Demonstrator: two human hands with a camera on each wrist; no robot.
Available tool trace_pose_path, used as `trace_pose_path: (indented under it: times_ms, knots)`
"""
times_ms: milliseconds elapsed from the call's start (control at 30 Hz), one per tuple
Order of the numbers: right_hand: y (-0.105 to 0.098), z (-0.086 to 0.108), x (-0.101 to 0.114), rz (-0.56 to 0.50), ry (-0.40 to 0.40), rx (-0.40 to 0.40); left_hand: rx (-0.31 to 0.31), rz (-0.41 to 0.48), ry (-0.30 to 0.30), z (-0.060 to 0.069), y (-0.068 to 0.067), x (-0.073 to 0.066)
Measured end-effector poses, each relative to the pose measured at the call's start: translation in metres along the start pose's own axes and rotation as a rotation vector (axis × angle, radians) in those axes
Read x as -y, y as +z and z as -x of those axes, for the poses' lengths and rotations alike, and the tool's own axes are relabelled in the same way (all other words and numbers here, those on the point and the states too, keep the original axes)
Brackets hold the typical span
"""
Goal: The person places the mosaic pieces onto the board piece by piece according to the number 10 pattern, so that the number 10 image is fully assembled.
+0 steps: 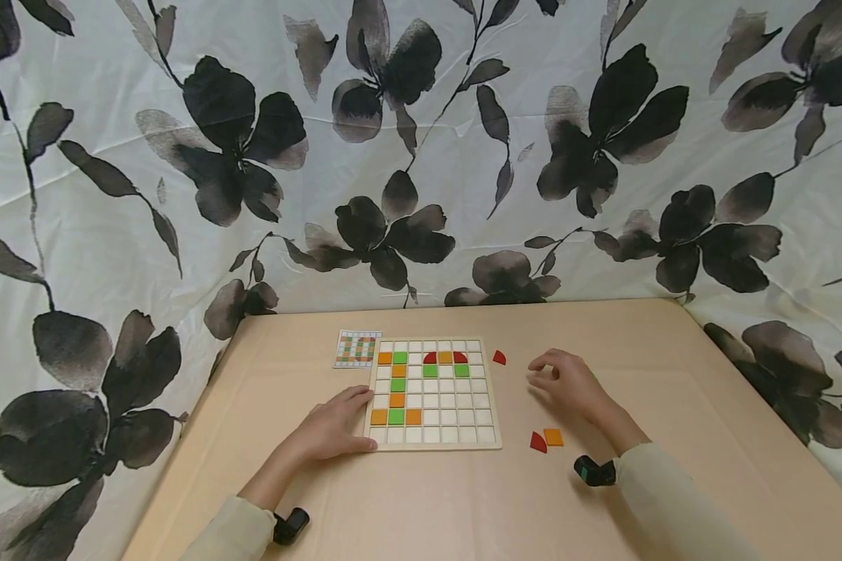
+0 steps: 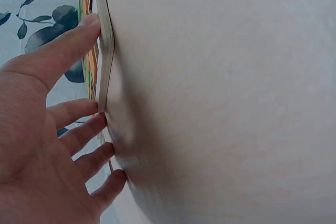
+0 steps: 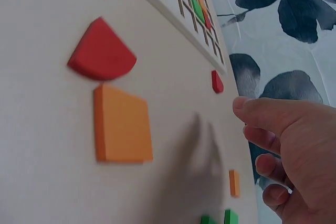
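Note:
A white gridded board [image 1: 461, 405] lies on the table, with orange, green and red pieces in some of its squares. My left hand [image 1: 333, 425] rests against the board's left side; in the left wrist view its thumb [image 2: 84, 32] touches the rim and its fingertips meet the tabletop. To the right of the board, my right hand [image 1: 568, 382] hovers over the table with loosely bent fingers and nothing visible in them. A red quarter-round piece [image 1: 499, 358] lies between board and hand. Nearer me are another red quarter-round piece [image 1: 538, 442] and an orange square [image 1: 553, 437].
A small printed card [image 1: 356, 348] with a coloured grid lies by the board's upper left corner. In the right wrist view, an orange piece [image 3: 234, 183] and green pieces [image 3: 231, 216] lie beyond the hand's shadow. A flowered cloth [image 1: 505, 195] hangs behind the table [image 1: 435, 506].

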State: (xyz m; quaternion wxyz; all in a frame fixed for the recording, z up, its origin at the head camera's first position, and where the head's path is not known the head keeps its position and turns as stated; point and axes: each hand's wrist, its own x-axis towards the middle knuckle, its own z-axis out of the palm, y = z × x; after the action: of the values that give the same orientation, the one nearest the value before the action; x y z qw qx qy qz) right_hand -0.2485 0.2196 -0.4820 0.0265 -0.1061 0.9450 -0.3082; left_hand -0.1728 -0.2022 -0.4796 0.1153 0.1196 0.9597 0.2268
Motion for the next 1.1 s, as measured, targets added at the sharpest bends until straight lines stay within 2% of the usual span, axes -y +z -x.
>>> trace_pose_path:
  times_ms: [200, 400, 833, 1100]
  knots:
    - [-0.011, 0.014, -0.016, 0.039, -0.052, -0.032, -0.001, 0.007, -0.002, -0.001, 0.000, 0.001]
    - [-0.021, 0.028, -0.030, 0.050, -0.065, -0.034, -0.003, 0.004, -0.003, -0.001, 0.002, 0.002]
    - [-0.033, 0.055, -0.057, 0.085, -0.021, -0.059, 0.002, -0.003, 0.002, -0.003, 0.001, 0.002]
    - [-0.035, 0.069, -0.066, 0.089, -0.041, -0.071, 0.002, -0.002, 0.004, -0.001, -0.001, 0.001]
